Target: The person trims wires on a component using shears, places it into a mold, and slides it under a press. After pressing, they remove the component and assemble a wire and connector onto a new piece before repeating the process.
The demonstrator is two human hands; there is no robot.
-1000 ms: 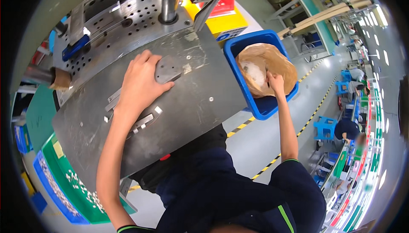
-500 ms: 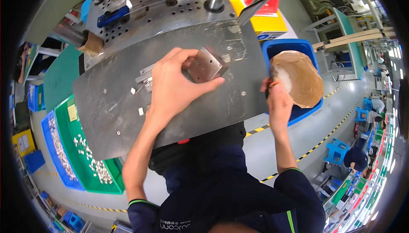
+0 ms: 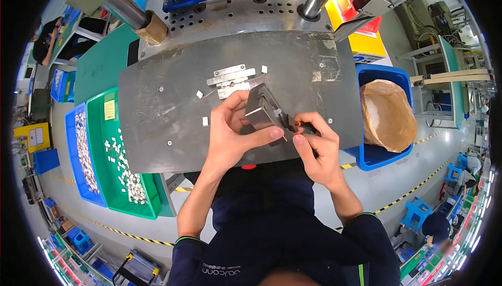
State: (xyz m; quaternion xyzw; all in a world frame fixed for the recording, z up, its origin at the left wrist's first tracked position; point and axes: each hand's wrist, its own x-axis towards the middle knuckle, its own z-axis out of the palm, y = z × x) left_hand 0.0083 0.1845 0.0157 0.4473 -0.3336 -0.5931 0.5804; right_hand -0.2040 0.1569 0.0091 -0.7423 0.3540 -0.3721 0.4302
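Head view, close in: the left hand (image 3: 226,135) clamps a steel block (image 3: 257,116) tilted above the dark metal plate (image 3: 172,92), while the right hand (image 3: 322,153), just beside it, grips a small pliers-like tool (image 3: 310,126), black with orange touches, against the block's open side. The step in hand seems to be working the tool at that opening; it calls for a firm left hold and careful aim from the right. What the tool's tip meets is too small and dark to tell, and some left fingertips are hidden behind the block. Beyond, metal strips (image 3: 226,70) lie with wired white connectors (image 3: 264,69). Farther off, the perforated steel bed (image 3: 230,24) is cut off by the upper edge.
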